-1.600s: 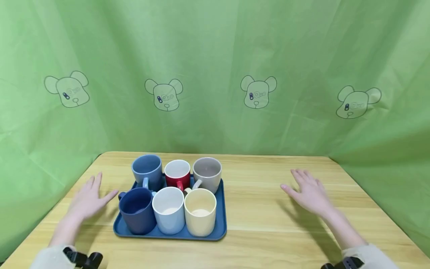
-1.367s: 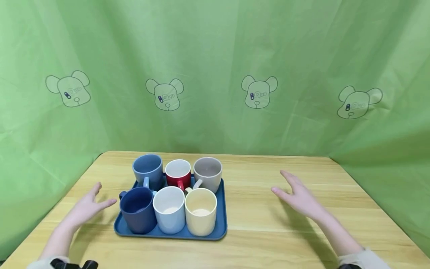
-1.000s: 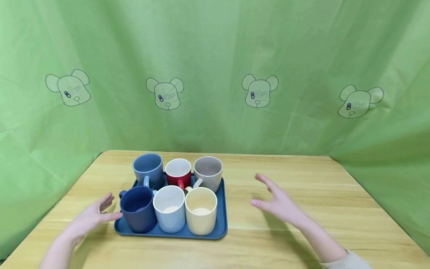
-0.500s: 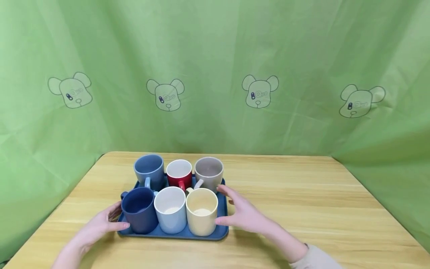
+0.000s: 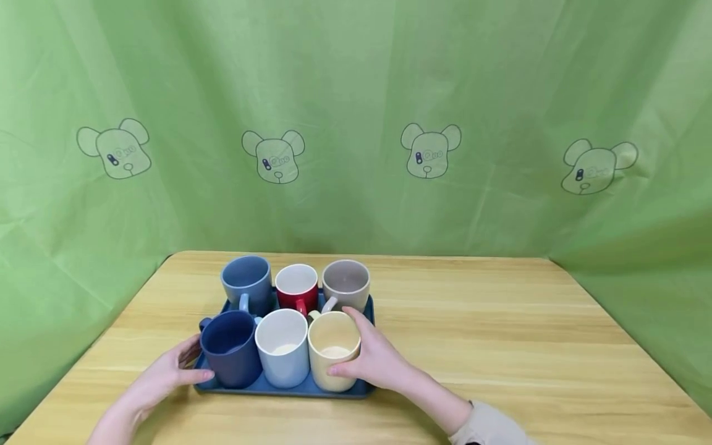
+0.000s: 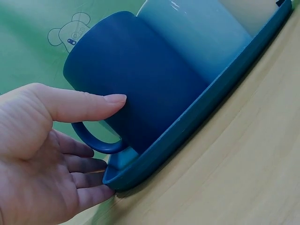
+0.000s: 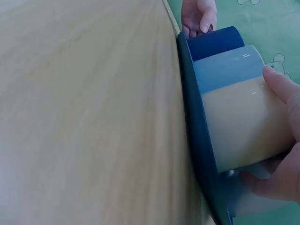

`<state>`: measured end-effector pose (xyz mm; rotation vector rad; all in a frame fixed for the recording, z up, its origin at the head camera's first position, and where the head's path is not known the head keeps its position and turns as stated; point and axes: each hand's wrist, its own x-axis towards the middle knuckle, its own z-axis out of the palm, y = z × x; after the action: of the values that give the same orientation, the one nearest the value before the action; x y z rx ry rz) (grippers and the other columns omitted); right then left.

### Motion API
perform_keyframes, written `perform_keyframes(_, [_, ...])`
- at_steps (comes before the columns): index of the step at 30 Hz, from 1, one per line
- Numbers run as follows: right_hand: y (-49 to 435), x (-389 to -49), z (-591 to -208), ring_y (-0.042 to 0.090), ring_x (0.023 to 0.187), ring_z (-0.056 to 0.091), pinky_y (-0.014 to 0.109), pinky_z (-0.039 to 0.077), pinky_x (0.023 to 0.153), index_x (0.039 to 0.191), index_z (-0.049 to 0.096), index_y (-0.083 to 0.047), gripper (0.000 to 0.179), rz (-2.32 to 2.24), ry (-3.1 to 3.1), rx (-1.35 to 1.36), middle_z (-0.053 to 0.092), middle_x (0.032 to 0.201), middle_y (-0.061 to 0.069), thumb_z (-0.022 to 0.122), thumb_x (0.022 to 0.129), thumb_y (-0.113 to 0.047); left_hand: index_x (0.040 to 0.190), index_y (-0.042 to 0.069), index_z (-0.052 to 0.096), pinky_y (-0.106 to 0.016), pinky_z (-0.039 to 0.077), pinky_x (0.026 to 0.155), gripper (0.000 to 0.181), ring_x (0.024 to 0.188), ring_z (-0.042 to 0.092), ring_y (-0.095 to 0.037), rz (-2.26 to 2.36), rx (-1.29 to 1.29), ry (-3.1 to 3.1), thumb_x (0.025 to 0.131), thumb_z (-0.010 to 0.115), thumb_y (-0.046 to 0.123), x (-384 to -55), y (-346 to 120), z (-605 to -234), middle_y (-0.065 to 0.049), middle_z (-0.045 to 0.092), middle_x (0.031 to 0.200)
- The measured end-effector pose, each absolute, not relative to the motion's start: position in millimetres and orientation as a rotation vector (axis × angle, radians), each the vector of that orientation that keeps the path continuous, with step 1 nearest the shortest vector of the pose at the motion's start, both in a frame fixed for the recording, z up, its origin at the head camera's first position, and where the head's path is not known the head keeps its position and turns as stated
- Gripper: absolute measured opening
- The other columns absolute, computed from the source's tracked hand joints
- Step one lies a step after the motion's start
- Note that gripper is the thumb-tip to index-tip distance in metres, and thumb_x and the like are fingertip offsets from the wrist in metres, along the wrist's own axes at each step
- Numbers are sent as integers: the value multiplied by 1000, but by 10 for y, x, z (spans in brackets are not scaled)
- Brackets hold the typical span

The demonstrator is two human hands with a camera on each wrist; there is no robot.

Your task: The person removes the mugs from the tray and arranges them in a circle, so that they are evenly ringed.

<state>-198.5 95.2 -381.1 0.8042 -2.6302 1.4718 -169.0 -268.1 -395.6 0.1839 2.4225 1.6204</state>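
Several mugs stand upright in two rows on a dark blue tray (image 5: 261,388). My right hand (image 5: 381,358) grips the cream mug (image 5: 332,371) at the front right, thumb on its near side and fingers round its far side. At the front left, my left hand (image 5: 161,377) is beside the navy mug (image 5: 230,361), its thumb (image 6: 89,105) along the mug's side. The left fingers are behind the navy handle, with fingertips right at the tray's corner. Between these mugs stands a light blue mug (image 5: 283,364) with a white inside.
Behind are a mid-blue mug (image 5: 253,293), a red mug (image 5: 295,301) with a white inside and a grey mug (image 5: 353,296). The tray lies on the left half of a wooden table (image 5: 500,321). A green curtain (image 5: 356,204) surrounds the table's back and sides.
My right hand has swept left across the table and closed round the cream mug. My left hand has come right to the navy mug and the tray's corner. The mugs have stayed in place.
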Motion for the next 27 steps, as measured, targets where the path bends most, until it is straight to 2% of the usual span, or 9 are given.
perform_keyframes(6, [917,-1998,-3825,19,94,57,38,48,79,131,42,-5,90,1358,-2595,723,56,115,3,86,56,-30,139,-19,6,-55,18,106,92,131,18,-51,1632,182,2416,80,69,13,-1689,-2670,-3967,-39,15,142])
perform_keyframes(11, [933,-1988,-3831,16,91,57,36,48,76,129,44,-7,88,1350,-2566,708,58,110,-2,87,55,-30,139,-18,7,-54,18,106,90,131,18,-50,1636,185,2418,81,69,13,-1689,-2656,-3975,-38,16,142])
perform_keyframes(18, [1031,-1898,-3769,19,93,58,37,48,79,132,41,-8,91,1442,-2533,701,59,110,2,88,55,-23,139,-18,8,-51,18,106,90,132,18,-50,1642,191,2414,81,68,12,-1688,-2655,-3974,-38,15,142])
perform_keyframes(27, [1297,-1727,-3551,22,97,57,41,46,87,134,41,-11,90,1544,-2515,708,58,113,6,87,57,-20,139,-19,8,-48,24,106,88,131,19,-49,1595,185,2448,82,67,12,-1675,-2688,-3972,-38,16,142])
